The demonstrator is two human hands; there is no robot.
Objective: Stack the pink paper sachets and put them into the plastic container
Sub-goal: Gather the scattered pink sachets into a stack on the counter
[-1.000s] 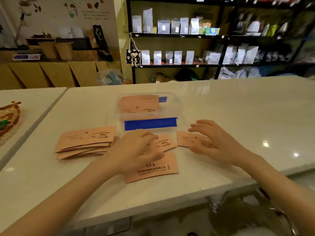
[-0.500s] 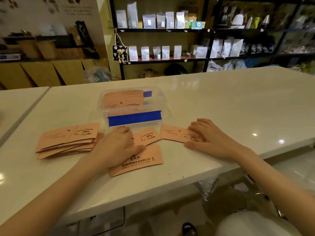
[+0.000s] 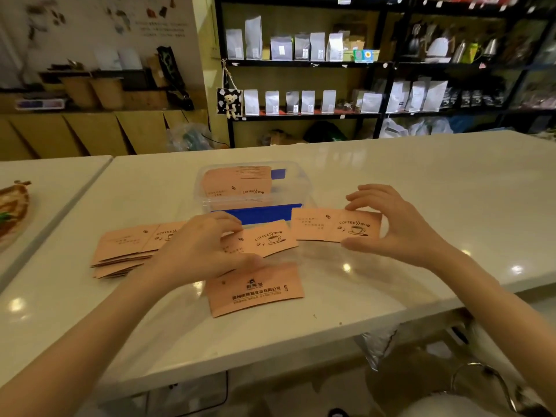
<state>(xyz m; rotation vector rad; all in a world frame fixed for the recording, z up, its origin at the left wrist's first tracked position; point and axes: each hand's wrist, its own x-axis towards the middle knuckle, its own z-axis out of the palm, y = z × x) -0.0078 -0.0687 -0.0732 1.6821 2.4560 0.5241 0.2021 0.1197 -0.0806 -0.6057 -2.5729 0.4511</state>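
Note:
A clear plastic container [image 3: 298, 179] with blue tape stands mid-table and holds a stack of pink sachets [image 3: 237, 183]. In front of it, my right hand [image 3: 400, 227] pinches one pink sachet [image 3: 328, 225] by its right end, lifted slightly off the table. My left hand [image 3: 201, 248] grips another pink sachet [image 3: 270, 239] at its left end. A third sachet [image 3: 255, 290] lies flat, text side up, near the table's front edge. To the left rests a loose pile of pink sachets [image 3: 126, 248].
The white table [image 3: 421, 182] ends close to me at the front edge. A second table [image 3: 45, 176] at the left carries a woven basket [image 3: 12, 209]. Black shelves with bags [image 3: 301, 70] stand behind. A stool [image 3: 436, 374] sits below at the right.
My right hand went from lying flat on its sachet to pinching it by the end and raising it. My left hand slid up onto the middle sachet and took hold of it.

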